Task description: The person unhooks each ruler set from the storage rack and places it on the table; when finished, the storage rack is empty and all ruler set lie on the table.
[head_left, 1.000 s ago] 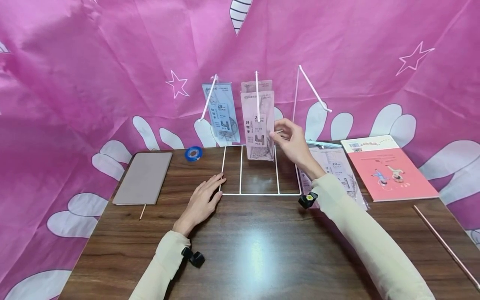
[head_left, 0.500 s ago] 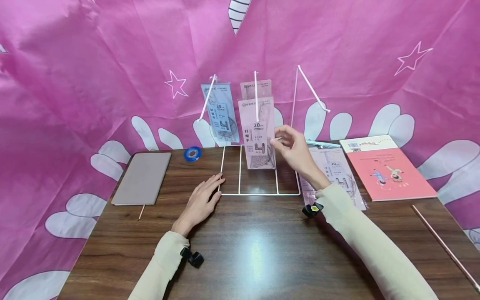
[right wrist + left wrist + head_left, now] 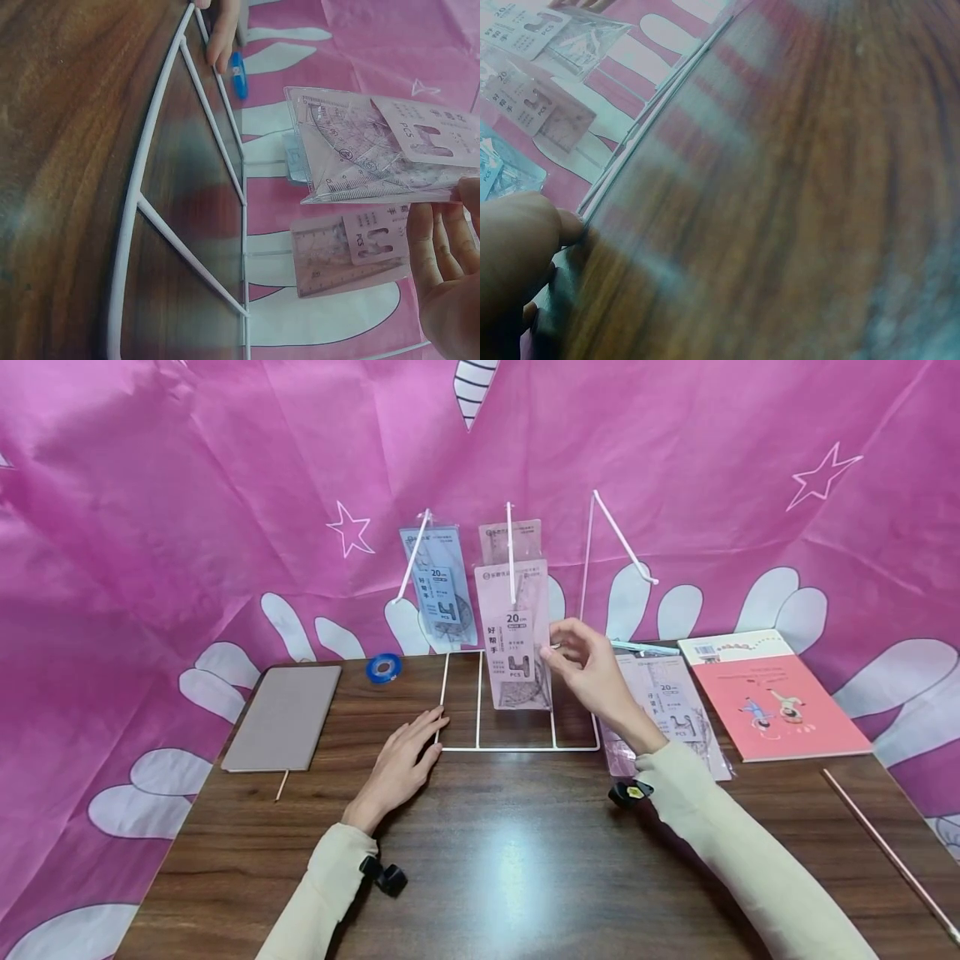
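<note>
My right hand [image 3: 588,672] pinches the right edge of a pink-carded ruler set [image 3: 516,643] in a clear packet. Across that packet's upper face shows the end of the middle prong of a white wire display rack [image 3: 517,748]. Behind it, a second pink ruler set [image 3: 513,539] hangs farther back; the right wrist view shows the held packet [image 3: 375,150] apart from this rear one [image 3: 337,255]. A blue-carded ruler set [image 3: 438,581] hangs at the left prong. My left hand [image 3: 397,764] lies with extended fingers at the left side of the rack's base.
More pink ruler sets [image 3: 667,710] lie right of the rack, near a light blue item [image 3: 647,648] and a red-covered book [image 3: 787,710]. Blue tape [image 3: 384,668] and a grey notebook [image 3: 285,718] are at left. A thin rod [image 3: 892,860] lies far right. The right prong [image 3: 622,537] is bare.
The held pink ruler set has come forward and lower along the middle prong, with my right hand following. My left hand stays in place at the rack's base.
</note>
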The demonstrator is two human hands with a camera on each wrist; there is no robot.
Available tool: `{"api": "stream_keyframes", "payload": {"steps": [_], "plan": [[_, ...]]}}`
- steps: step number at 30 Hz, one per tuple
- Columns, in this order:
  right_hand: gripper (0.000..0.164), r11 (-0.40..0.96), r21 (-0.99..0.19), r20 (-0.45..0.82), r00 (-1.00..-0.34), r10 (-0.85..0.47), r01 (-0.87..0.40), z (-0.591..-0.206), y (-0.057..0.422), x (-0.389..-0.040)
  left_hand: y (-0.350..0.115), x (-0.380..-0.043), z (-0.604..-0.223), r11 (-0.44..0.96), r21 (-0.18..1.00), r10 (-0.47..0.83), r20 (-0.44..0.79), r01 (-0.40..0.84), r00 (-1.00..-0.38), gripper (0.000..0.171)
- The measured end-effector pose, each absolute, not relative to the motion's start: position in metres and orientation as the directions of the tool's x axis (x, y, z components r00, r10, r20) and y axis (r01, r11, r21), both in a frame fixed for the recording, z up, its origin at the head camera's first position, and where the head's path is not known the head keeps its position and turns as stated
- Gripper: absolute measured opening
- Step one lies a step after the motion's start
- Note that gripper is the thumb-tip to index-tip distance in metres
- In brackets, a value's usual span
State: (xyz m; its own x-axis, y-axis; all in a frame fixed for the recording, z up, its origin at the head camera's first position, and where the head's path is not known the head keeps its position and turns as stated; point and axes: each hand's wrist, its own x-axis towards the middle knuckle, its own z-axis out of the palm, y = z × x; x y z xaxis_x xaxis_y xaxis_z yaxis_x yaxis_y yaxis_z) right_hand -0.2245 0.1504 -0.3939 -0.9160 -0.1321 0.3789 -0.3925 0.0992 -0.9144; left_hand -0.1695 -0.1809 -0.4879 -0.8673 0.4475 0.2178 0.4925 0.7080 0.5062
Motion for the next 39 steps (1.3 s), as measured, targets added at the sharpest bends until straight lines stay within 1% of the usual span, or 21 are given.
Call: {"api": "stream_keyframes", "payload": {"steps": [7,14,26,39], "plan": [[0.023,0.098,-0.916,0.374,-0.917,-0.135,-0.388,-0.396,0.151,-0.212,-0.181,-0.171,-0.489,0.717,0.510,0.444,0.189,0.474,-0.876,0.046],[0.023,0.109,-0.912,0.381,-0.914,-0.138,-0.396,-0.396,0.151,-0.199,-0.181,-0.170,-0.489,0.717,0.509,0.442,0.195,0.476,-0.875,0.046],[0.021,0.071,-0.914,0.386,-0.910,-0.149,-0.399,-0.393,0.153,-0.180,-0.181,-0.171,-0.489,0.719,0.513,0.441,0.184,0.469,-0.878,0.046],[0.019,0.061,-0.909,0.397,-0.900,-0.181,-0.413,-0.393,0.154,-0.161,-0.181,-0.170,-0.489,0.714,0.515,0.444,0.189,0.473,-0.876,0.046]]}}
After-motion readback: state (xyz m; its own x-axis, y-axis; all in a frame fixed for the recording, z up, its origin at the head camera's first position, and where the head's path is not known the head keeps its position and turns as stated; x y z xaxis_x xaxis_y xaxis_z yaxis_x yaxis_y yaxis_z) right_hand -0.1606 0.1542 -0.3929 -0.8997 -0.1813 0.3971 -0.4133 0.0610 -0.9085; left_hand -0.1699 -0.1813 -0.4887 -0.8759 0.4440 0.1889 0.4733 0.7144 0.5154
